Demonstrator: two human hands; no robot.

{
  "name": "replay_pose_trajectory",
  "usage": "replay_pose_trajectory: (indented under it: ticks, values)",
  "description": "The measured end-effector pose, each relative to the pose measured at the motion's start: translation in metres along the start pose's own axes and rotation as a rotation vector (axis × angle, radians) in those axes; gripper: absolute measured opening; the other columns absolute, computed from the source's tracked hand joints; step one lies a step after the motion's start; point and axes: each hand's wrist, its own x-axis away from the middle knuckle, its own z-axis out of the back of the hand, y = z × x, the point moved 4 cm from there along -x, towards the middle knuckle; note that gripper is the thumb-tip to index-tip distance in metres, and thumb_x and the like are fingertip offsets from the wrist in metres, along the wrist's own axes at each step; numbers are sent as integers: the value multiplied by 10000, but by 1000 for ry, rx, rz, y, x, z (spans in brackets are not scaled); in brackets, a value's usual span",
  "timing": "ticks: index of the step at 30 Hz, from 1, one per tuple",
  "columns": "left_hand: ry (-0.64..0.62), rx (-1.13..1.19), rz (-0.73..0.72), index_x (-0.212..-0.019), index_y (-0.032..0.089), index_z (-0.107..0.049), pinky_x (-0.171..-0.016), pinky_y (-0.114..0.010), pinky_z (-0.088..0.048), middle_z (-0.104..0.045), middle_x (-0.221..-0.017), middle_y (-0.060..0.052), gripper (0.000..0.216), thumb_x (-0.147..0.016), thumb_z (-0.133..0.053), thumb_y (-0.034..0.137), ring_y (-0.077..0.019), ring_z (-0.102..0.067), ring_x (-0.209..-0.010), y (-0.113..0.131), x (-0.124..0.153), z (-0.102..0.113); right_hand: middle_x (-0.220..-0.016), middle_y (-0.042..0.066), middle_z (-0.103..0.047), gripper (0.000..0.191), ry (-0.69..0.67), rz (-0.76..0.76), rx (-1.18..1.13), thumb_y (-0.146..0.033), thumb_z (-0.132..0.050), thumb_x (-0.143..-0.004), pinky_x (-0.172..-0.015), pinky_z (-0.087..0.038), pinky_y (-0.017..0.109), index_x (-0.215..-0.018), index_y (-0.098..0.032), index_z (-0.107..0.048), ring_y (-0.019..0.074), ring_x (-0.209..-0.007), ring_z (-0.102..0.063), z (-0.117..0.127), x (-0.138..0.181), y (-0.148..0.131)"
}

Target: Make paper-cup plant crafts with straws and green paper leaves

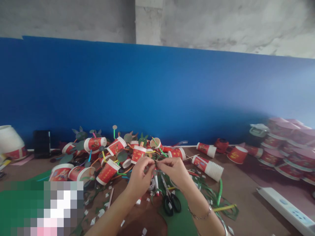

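My left hand (140, 175) and my right hand (175, 170) meet above the middle of the brown table (246, 196), fingertips pinched together on a small dark green paper piece (155, 163). Both hands are closed round it, and I cannot make out its shape. Just behind the hands lies a heap of red paper cups (115, 154) with coloured straws and green paper discs stuck in them. Black-handled scissors (171, 200) lie under my right wrist on green paper (182, 223). A roll of tape (152, 185) sits below the hands.
A stack of red cups (209, 166) lies on its side at the right, with more cups (237, 154) beyond. Wrapped cup stacks (287, 147) fill the far right. A white power strip (285, 208) lies at the right front. White and green paper scraps litter the table. A blue wall (157, 95) stands behind.
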Motion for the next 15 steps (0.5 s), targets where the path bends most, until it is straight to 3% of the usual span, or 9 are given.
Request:
replay_pose_trajectory:
  ticks: [2,7,11,15]
  values:
    - [8,4,-3,-754,186,-544,-681,-264,-423,-589,-771,-32,135,-852,-454,210,-172,-547,-753,0,0,1,-587,22,-641,231,-19,-12,-44,-290,-575,-719,-584,-417,256,-599,-137,-700,148,-595,-549,0,0,1]
    - [-3,69,81,-787,182,-555,-593,-234,-415,-576,-746,-18,129,-852,-456,234,-154,-543,-698,-6,0,-2,-724,49,-688,269,18,-35,-95,-285,-606,-700,-610,-455,264,-898,-124,-689,164,-663,-604,2,-2,4]
    - [4,39,92,-779,179,-547,-593,-242,-414,-572,-737,-19,125,-850,-457,227,-159,-544,-699,-7,0,-3,-669,34,-666,166,80,25,99,-282,-611,-698,-572,-422,244,-746,-138,-677,149,-633,-579,4,-1,0]
    - [18,-92,-43,-765,185,-543,-688,-285,-417,-576,-749,-29,141,-861,-439,193,-175,-537,-741,-1,1,-1,-597,12,-628,184,33,0,99,-297,-578,-726,-531,-382,230,-667,-139,-652,127,-576,-539,2,-2,3]
